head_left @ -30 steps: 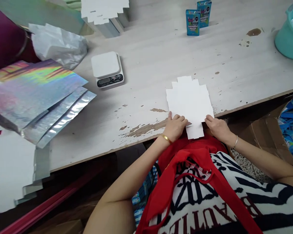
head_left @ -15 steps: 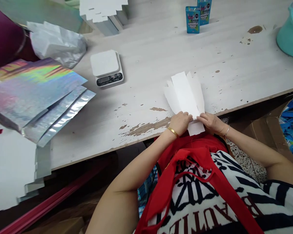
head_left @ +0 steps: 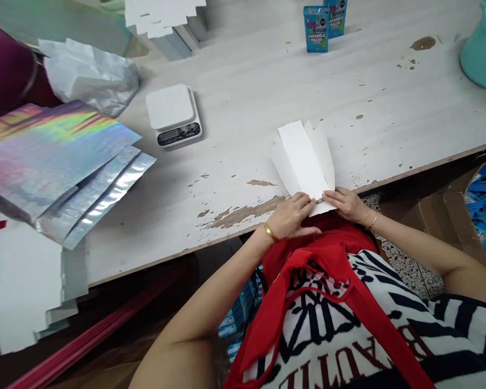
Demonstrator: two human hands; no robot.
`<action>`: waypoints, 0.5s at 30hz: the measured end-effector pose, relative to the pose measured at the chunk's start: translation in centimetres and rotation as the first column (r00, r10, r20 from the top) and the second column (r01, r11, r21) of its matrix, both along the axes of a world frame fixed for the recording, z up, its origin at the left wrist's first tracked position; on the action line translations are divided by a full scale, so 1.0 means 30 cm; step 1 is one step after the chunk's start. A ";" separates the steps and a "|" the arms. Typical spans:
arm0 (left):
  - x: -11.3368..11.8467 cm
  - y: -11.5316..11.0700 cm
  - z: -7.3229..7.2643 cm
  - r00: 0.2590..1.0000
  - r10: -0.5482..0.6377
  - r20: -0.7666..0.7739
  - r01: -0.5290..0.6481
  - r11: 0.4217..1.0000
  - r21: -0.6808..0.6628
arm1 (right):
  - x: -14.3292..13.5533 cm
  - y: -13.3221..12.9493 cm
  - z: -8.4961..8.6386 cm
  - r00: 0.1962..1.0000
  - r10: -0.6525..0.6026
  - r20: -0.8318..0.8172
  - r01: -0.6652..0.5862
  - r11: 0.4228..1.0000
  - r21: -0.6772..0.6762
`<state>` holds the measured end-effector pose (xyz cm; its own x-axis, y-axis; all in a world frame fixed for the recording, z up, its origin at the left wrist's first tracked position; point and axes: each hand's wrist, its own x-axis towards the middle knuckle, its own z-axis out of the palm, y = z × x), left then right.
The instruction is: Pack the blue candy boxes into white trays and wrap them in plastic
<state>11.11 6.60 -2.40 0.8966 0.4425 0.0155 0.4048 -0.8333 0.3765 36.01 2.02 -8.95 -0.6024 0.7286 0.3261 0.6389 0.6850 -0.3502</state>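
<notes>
A white cardboard box blank (head_left: 303,154), partly folded with its side flaps standing out, lies at the table's front edge, its near end overhanging. My left hand (head_left: 294,216) is at its near left corner, fingers bent on the card and thumb stretched out below. My right hand (head_left: 346,204) grips the near right corner, its fingertips pressed on the fold. The underside of the card and the fingertips beneath it are hidden.
A white digital scale (head_left: 173,114) stands left of the box blank. Shiny holographic sheets (head_left: 60,156) and stacked white card (head_left: 20,281) lie at left. Two blue candy boxes (head_left: 316,31) stand at the back; a turquoise bucket (head_left: 481,59) is at right.
The near end flap, which hung toward me, now looks shorter and folded. My left hand has shifted slightly left and down, its thumb now stretched out. My right hand stays at its corner.
</notes>
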 end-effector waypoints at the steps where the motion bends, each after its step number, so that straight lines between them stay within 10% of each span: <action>1: 0.000 0.001 -0.004 1.000 0.025 -0.016 -0.025 1.000 0.006 | -0.011 0.003 -0.003 0.999 -0.008 -0.037 0.008 1.000 -0.008; 7: 0.049 0.021 0.000 0.936 0.299 -0.187 -0.308 0.951 -0.020 | -0.048 -0.005 0.002 0.969 -0.156 -0.192 0.165 0.986 0.035; 15: 0.071 0.028 -0.005 0.834 0.548 -0.072 -0.552 0.818 -0.162 | -0.052 0.007 -0.005 0.992 -0.120 0.041 0.120 0.993 -0.006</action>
